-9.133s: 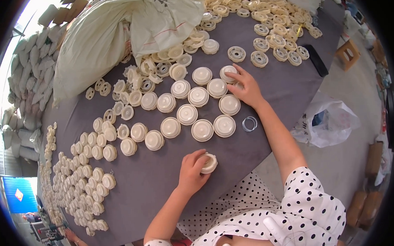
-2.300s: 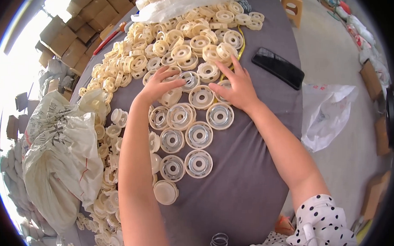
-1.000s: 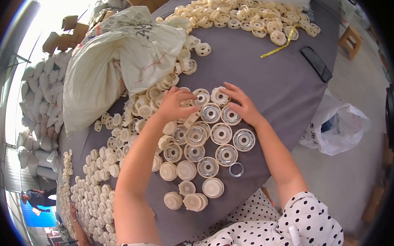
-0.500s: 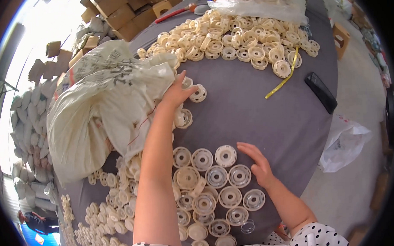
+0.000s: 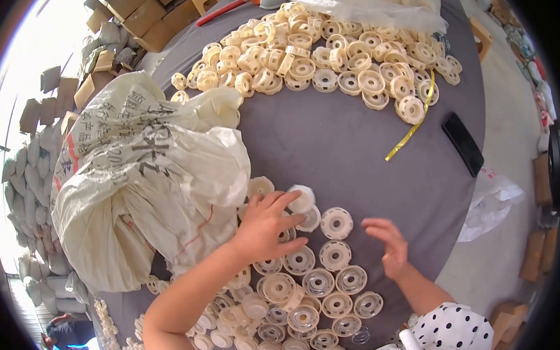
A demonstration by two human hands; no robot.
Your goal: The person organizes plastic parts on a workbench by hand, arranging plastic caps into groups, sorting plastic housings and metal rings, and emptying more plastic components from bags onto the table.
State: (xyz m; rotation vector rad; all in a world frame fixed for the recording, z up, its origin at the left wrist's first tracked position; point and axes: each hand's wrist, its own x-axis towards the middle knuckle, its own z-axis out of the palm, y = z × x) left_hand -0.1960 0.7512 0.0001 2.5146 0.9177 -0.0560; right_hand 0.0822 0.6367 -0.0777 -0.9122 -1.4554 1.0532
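Note:
My left hand [image 5: 266, 230] reaches across the grey cloth with its fingers spread, resting over several round cream plastic wheels. Its fingertips touch a white wheel [image 5: 302, 199], and another pale wheel [image 5: 309, 219] lies just below that one, partly under the fingers. Beside them a cream wheel with a dark centre hole [image 5: 336, 223] lies flat. Nearer to me, more wheels [image 5: 318, 283] lie close together in a cluster, some with clear rings on them. To the right of the cluster, my right hand [image 5: 388, 245] is held open, fingers extended and slightly curved, with nothing in it.
A large woven sack [image 5: 150, 179] lies at the left. A big heap of cream wheels [image 5: 325, 56] covers the far side, with a yellow strip [image 5: 408, 139] by it. A black phone [image 5: 463, 145] lies near the right edge of the grey-covered table [image 5: 328, 148].
My left hand has come back toward me from beside the sack, and the wheels by it now lie closer to the cluster. My right hand stays open. The view has shifted somewhat.

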